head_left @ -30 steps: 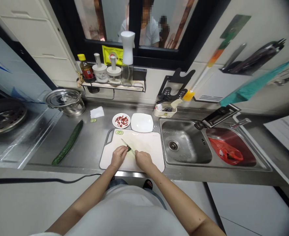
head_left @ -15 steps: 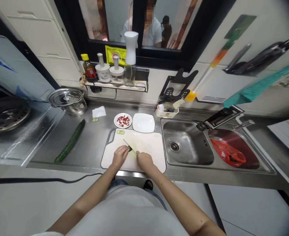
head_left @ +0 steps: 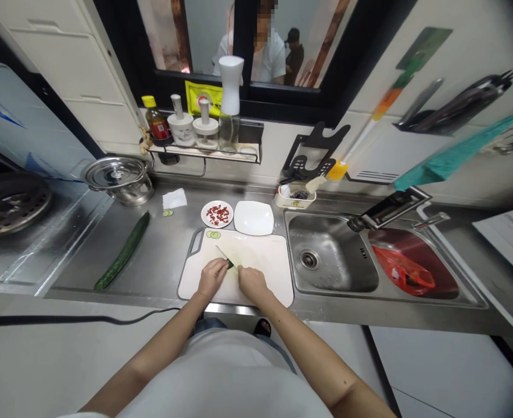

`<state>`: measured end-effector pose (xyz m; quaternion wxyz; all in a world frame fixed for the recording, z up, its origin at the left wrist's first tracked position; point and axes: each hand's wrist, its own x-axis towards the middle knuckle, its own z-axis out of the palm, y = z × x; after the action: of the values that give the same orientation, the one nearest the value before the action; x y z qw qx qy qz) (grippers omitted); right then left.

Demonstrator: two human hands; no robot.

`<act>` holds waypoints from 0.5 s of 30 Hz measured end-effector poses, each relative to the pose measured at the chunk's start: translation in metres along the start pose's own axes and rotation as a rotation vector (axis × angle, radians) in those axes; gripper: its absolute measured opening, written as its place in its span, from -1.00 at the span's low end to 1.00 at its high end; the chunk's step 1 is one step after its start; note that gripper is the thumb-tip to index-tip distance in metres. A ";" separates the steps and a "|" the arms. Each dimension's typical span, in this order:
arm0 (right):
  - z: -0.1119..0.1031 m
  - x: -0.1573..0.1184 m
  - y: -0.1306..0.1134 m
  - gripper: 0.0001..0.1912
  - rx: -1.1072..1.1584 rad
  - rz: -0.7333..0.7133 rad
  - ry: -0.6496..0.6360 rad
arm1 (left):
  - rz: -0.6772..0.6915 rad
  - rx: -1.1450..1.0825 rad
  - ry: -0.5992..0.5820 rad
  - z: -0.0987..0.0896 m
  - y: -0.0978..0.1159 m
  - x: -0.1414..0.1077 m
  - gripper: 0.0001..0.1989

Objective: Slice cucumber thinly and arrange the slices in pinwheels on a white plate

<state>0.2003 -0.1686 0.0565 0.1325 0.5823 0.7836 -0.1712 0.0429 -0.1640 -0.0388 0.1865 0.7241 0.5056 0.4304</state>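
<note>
Head view: a slip of the narrow, pale-bladed knife [head_left: 225,253] could cut the left hand [head_left: 211,278], its fingertips being close beside the blade. The small dark-green cucumber piece [head_left: 230,264] sits at those fingertips, apparently pinched, on the white rectangular cutting board [head_left: 267,255]; the right hand [head_left: 251,283] grips the knife.

Kitchen: beyond the right hand [head_left: 253,283], a black-framed window [head_left: 243,40] above a narrow shelf [head_left: 215,151] on a pale wall [head_left: 378,75]; under the hand, a shiny steel bench [head_left: 164,255].
</note>
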 end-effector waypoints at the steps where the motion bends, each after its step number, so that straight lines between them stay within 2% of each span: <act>1: 0.001 0.002 0.000 -0.68 0.001 0.001 0.007 | 0.001 0.003 0.000 0.000 -0.001 0.000 -0.80; 15: 0.013 0.009 0.000 -0.67 0.017 -0.004 0.044 | 0.004 0.010 0.013 0.002 -0.003 -0.001 -0.81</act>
<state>0.1974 -0.1664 0.0416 0.1101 0.5853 0.7861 -0.1654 0.0428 -0.1632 -0.0419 0.1787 0.7233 0.5075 0.4328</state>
